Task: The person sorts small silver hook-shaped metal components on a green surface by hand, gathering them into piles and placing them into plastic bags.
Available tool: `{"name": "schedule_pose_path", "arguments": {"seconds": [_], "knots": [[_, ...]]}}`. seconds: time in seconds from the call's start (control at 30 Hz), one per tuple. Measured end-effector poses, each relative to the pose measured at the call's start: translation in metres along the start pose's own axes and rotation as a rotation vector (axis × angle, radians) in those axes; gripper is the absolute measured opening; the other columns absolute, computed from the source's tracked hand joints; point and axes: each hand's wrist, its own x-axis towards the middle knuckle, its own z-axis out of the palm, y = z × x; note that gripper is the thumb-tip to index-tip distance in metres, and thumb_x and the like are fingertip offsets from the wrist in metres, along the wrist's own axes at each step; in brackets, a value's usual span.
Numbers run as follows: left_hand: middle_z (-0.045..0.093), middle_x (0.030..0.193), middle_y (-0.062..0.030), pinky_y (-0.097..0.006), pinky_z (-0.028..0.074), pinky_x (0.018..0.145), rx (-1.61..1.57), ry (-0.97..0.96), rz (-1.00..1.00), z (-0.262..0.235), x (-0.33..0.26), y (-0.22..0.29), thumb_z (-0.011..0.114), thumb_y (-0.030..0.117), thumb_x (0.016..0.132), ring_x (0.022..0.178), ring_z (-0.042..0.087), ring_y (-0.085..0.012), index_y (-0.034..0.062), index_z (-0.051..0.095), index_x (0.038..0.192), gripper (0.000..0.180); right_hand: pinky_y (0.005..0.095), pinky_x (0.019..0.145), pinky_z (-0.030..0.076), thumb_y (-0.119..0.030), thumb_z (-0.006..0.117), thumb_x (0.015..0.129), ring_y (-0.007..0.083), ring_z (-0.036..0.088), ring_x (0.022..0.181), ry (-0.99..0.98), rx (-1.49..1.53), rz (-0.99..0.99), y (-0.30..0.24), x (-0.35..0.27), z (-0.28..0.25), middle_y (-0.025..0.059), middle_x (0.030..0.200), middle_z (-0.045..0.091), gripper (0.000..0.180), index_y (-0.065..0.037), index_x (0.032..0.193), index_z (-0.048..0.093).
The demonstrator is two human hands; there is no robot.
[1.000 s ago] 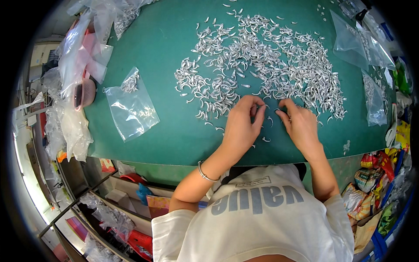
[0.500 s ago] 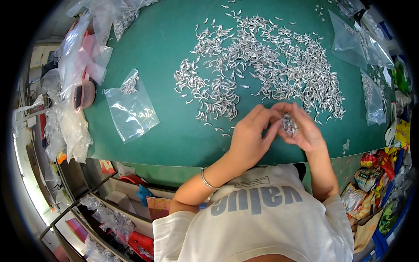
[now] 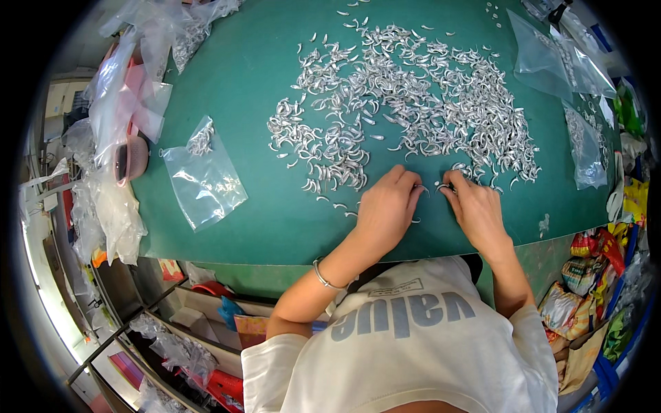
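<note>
Many small curved silver metal pieces lie in a broad, loose pile on the green tabletop. Just below the pile's near edge, my left hand has thumb and forefinger pinched, with a curved metal piece showing at the fingertips. Facing it across a small gap, my right hand pinches another small silver piece. More pieces lie right behind the right fingers. To the left rests a clear plastic bag with a little clump of silver pieces at its top.
Clear bags holding silver pieces lie along the table's right side. At the left edge hang plastic bags beside a pink plastic basket. Below the table's front stand open drawers; colourful packages are stacked at right.
My hands have moved apart and down to the table. The handful of silver pieces in my right palm is gone from it; each hand now pinches a single piece.
</note>
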Motion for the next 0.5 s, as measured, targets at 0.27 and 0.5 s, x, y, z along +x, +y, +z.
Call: {"name": "schedule_pose_path", "arguments": {"seconds": [0.27,0.5], "knots": [[0.045,0.067,0.0060,-0.018,0.030,0.051,-0.572,-0.093,-0.367,-0.018,0.001,0.007,0.061,0.006,0.084,0.059,0.036,-0.0017,0.0014,0.058,0.087,0.006,0.0185,0.039,0.030,-0.016,0.053,0.090,0.0071,0.044,0.056,-0.428,1.838,0.126,0.032,0.003,-0.020,0.0072,0.077,0.053,0.019,-0.002,0.103,0.050],[0.047,0.069,0.0053,-0.018,0.031,0.051,-0.650,0.000,-0.357,-0.011,-0.001,0.023,0.061,0.004,0.084,0.059,0.038,-0.0021,0.0021,0.058,0.088,0.006,0.0183,0.043,0.034,-0.032,0.042,0.096,0.0102,0.043,0.061,-0.349,2.321,0.500,0.026,0.005,-0.007,0.0084,0.081,0.048,0.032,-0.002,0.094,0.053]]}}
